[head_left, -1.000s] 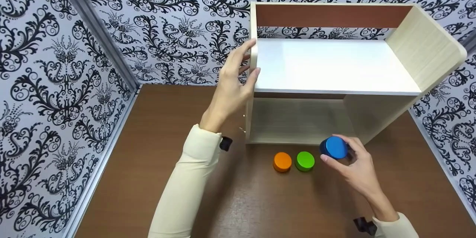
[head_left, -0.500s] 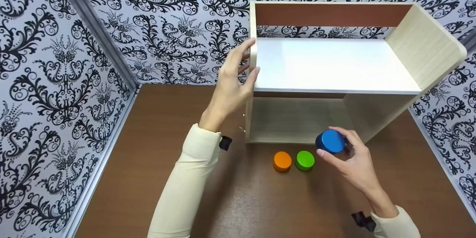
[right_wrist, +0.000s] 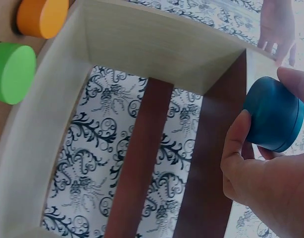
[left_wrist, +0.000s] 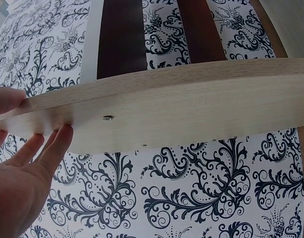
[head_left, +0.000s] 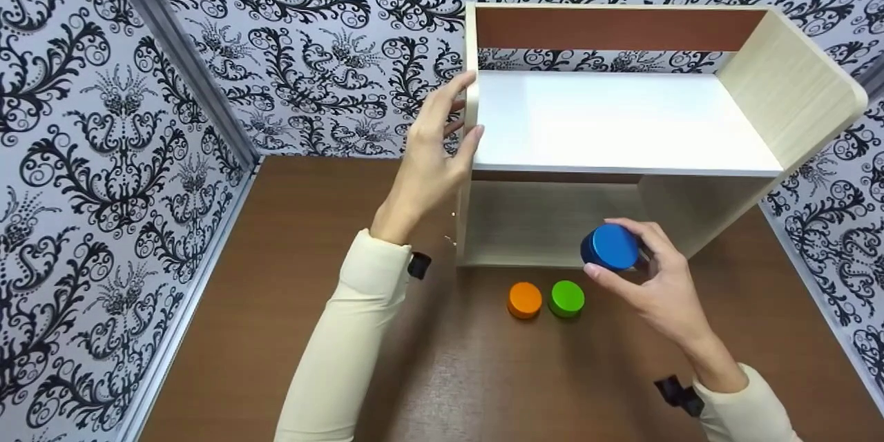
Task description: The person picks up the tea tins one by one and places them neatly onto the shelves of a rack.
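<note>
A small round blue container [head_left: 611, 247] is pinched between the thumb and fingers of my right hand [head_left: 659, 290]. It is raised in front of the shelf unit's lower opening; the right wrist view shows this blue container [right_wrist: 274, 113] with a seam near one end. My left hand [head_left: 431, 152] grips the left side panel [head_left: 472, 110] of the pale wooden shelf unit, thumb on its front edge. In the left wrist view, the left hand's fingers [left_wrist: 57, 146] press the panel's outer face. An orange round container [head_left: 525, 300] and a green one [head_left: 567, 299] stand on the table.
The shelf unit has a white upper shelf [head_left: 621, 121] and a wooden bottom board [head_left: 545, 221]. Its right side panel [head_left: 787, 83] rises near the patterned wall [head_left: 311, 69]. The brown table [head_left: 311, 290] extends left and in front.
My right hand has raised the blue container slightly and moved it up and left in the head view, toward the lower opening. My left hand stays on the side panel.
</note>
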Demonstrator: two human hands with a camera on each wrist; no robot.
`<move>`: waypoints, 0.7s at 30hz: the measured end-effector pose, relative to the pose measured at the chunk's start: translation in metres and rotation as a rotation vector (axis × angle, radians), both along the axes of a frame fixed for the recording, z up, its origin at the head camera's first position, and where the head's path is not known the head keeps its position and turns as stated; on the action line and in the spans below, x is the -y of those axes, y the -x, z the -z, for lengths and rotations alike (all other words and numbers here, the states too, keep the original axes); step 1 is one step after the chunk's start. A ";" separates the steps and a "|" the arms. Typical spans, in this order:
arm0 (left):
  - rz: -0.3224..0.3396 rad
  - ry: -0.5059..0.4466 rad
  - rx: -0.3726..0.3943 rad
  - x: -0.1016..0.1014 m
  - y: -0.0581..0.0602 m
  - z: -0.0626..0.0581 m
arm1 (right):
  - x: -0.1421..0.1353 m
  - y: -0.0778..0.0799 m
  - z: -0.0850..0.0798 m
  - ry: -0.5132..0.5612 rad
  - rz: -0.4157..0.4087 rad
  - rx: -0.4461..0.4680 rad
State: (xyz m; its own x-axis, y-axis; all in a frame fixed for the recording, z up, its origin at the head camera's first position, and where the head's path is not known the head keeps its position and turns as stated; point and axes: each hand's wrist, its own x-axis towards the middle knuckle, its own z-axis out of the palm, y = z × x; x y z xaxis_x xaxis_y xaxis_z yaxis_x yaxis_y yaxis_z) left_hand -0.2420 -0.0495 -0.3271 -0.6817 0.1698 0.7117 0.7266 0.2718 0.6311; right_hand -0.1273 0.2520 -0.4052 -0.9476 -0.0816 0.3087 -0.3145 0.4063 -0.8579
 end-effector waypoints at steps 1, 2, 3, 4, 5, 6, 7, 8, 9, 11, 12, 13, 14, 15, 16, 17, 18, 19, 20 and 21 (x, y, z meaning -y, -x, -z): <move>-0.002 0.002 0.000 0.000 0.000 0.000 | 0.001 0.000 -0.002 0.002 -0.005 0.000; -0.004 0.003 0.000 0.000 0.000 0.000 | 0.001 0.001 -0.004 0.002 -0.009 0.000; -0.003 0.002 0.001 0.000 0.000 0.000 | 0.002 0.001 -0.005 0.004 -0.013 0.000; -0.002 0.002 0.003 0.000 0.000 0.000 | 0.002 0.001 -0.007 0.003 -0.017 0.001; -0.001 0.000 0.004 0.000 0.000 0.000 | 0.003 0.001 -0.009 0.001 -0.019 0.002; 0.000 -0.001 0.005 0.000 0.000 0.000 | 0.003 0.002 -0.010 0.000 -0.022 0.003; 0.002 -0.004 0.007 0.000 0.000 0.000 | 0.003 0.002 -0.012 0.000 -0.025 0.004; 0.005 -0.006 0.010 0.000 0.000 0.000 | 0.004 0.002 -0.013 0.001 -0.027 0.004; 0.006 -0.007 0.012 0.000 0.000 0.000 | 0.004 0.002 -0.015 0.002 -0.029 0.003; 0.006 -0.005 0.013 0.000 -0.001 0.000 | 0.005 0.003 -0.018 0.001 -0.036 0.000; 0.006 -0.004 0.014 0.000 0.000 0.000 | 0.005 0.004 -0.020 -0.001 -0.040 -0.004; 0.007 -0.003 0.015 0.000 0.000 0.000 | 0.006 0.004 -0.022 -0.003 -0.044 -0.010; 0.007 -0.001 0.015 -0.001 0.000 0.000 | 0.006 0.005 -0.024 -0.005 -0.048 -0.017; 0.006 0.000 0.014 -0.001 0.000 0.000 | 0.007 0.005 -0.025 -0.010 -0.051 -0.024; 0.006 0.001 0.014 -0.001 0.000 0.000 | 0.008 0.006 -0.028 -0.011 -0.055 -0.032; 0.006 0.001 0.014 -0.001 0.000 0.000 | 0.008 0.007 -0.030 -0.015 -0.058 -0.041; 0.006 0.000 0.014 -0.001 0.000 0.000 | 0.009 0.008 -0.032 -0.017 -0.062 -0.047; 0.005 0.000 0.015 -0.001 0.000 0.000 | 0.010 0.009 -0.035 -0.016 -0.066 -0.052; 0.004 0.001 0.015 -0.001 0.000 0.000 | 0.010 0.010 -0.037 -0.020 -0.069 -0.056; 0.004 0.002 0.016 -0.001 0.000 -0.001 | 0.011 0.011 -0.040 -0.024 -0.071 -0.059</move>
State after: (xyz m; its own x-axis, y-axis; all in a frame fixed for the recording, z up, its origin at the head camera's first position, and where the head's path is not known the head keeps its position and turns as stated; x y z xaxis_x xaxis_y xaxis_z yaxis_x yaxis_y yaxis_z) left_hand -0.2418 -0.0487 -0.3266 -0.6924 0.1735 0.7003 0.7173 0.2704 0.6422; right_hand -0.1388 0.2408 -0.3656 -0.9195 -0.1565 0.3606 -0.3928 0.4016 -0.8273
